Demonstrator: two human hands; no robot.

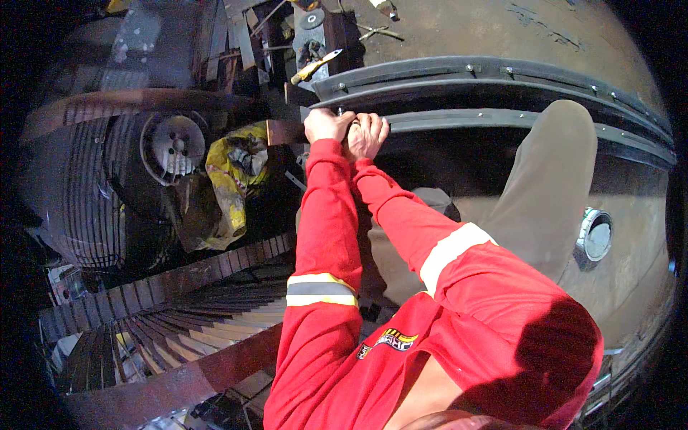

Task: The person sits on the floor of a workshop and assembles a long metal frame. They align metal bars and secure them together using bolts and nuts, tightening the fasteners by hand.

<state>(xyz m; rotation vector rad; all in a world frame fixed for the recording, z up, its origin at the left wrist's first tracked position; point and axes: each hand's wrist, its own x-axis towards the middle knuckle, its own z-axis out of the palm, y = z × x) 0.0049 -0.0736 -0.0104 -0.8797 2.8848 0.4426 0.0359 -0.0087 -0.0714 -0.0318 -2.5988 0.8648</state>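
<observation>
Both my hands meet at the left end of a long grey curved strip (pixel 459 119) with bolts along it. My left hand (pixel 328 125) is closed, its thumb toward the right hand, beside a small shiny metal piece at the strip's end. Right against it, my right hand (pixel 368 135) has its fingers curled; what lies under them is hidden. Just beyond runs a second dark curved strip (pixel 430 68), also studded with bolts. A paintbrush (pixel 317 66) with a pale handle lies past the strips' left end.
To the left stand a ribbed dark round machine part (pixel 86 179) and a crumpled yellow bag (pixel 236 190). Fanned metal slats (pixel 179 315) lie lower left. A round metal container (pixel 596 235) sits right of my knee. Metal scraps (pixel 244 43) lie at the far left.
</observation>
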